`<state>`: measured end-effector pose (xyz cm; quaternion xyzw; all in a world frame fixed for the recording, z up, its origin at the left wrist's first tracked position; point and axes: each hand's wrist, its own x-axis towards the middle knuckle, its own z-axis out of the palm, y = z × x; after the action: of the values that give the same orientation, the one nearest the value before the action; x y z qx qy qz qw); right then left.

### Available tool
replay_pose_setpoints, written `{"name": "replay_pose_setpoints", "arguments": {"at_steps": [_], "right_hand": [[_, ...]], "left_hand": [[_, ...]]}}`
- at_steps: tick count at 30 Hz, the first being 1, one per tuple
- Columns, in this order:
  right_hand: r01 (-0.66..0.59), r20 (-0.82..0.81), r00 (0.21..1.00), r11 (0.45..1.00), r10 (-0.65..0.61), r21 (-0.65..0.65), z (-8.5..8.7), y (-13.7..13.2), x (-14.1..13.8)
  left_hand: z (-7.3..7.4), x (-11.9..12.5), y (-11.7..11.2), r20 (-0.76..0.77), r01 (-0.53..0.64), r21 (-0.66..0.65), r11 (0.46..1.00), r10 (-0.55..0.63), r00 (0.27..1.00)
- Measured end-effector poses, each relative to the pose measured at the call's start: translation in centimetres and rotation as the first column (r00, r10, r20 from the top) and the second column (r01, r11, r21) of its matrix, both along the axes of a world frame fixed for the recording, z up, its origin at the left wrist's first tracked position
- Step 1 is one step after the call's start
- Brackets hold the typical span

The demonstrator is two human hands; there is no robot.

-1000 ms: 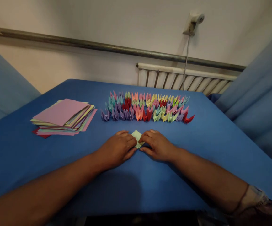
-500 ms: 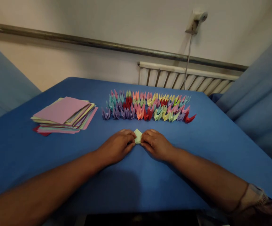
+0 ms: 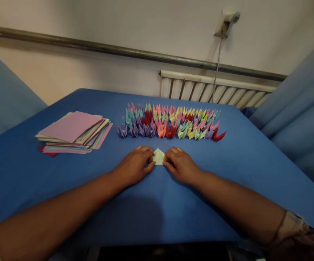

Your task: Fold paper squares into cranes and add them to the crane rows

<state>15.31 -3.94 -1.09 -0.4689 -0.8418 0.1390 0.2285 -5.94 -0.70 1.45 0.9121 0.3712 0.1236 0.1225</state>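
A small pale green piece of folded paper [image 3: 159, 157] lies on the blue-covered table [image 3: 173, 210], its pointed end facing away from me. My left hand [image 3: 137, 164] is closed on its left edge, thumb at the near corner and fingers curled at the side. On the opposite edge, my right hand [image 3: 181, 164] pinches the paper with thumb and bent fingers. Both hands rest at the tabletop, and their fingertips partly cover the paper's sides.
Rows of coloured origami cranes [image 3: 170, 121] stand just beyond my hands. To the left lies a stack of coloured paper sheets [image 3: 72, 127], pink on top. Behind the table are a radiator [image 3: 200, 85], a metal rail [image 3: 118, 50] and a wall socket [image 3: 224, 27]; a blue curtain [image 3: 303, 101] hangs at right.
My left hand has shifted slightly left and away from me. More of the green paper shows between my hands, now as a wider triangular shape. My right hand has barely moved.
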Motion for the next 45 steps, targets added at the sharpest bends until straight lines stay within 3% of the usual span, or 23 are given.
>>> {"name": "replay_pose_setpoints", "arguments": {"at_steps": [4,9,15,23,28,33,36,41,45], "right_hand": [[-0.054,-0.028,0.998,0.998,0.055,0.014,-0.2,0.0,0.2],[-0.018,-0.009,1.0,1.0,0.018,-0.005,-0.1,0.0,0.2],[-0.109,0.218,0.971,0.993,0.097,0.047,0.9,-0.8,0.1],[-0.152,0.375,0.92,0.986,0.116,0.067,1.3,-2.1,0.0],[-0.152,0.395,0.912,0.986,0.111,0.074,1.4,-2.1,-0.1],[-0.151,0.403,0.909,0.985,0.105,0.085,1.5,-2.1,-0.3],[-0.146,0.4,0.912,0.984,0.092,0.106,1.4,-2.1,-0.3],[-0.167,0.419,0.9,0.982,0.117,0.086,1.6,-1.9,-0.2],[-0.162,0.403,0.908,0.983,0.113,0.09,1.5,-1.7,-0.2]], "left_hand": [[-0.1,-0.1,0.1,0.023,0.006,0.003,1.0,-0.006,1.0],[-0.1,0.0,0.2,0.045,0.013,-0.029,1.0,-0.011,0.999],[0.0,-0.2,0.1,0.045,0.146,0.056,0.988,-0.148,0.988],[2.2,-1.1,-0.7,-0.154,0.249,0.078,0.965,-0.235,0.96],[3.0,-1.8,-0.7,-0.191,0.263,0.054,0.963,-0.248,0.95],[2.1,-1.3,-0.3,-0.154,0.243,0.076,0.967,-0.23,0.961],[1.5,-0.8,-0.3,-0.133,0.293,0.076,0.953,-0.281,0.95],[1.5,-1.4,-0.2,-0.198,0.264,0.043,0.964,-0.251,0.948],[1.4,-1.7,0.4,-0.147,0.237,0.04,0.971,-0.229,0.962]]}}
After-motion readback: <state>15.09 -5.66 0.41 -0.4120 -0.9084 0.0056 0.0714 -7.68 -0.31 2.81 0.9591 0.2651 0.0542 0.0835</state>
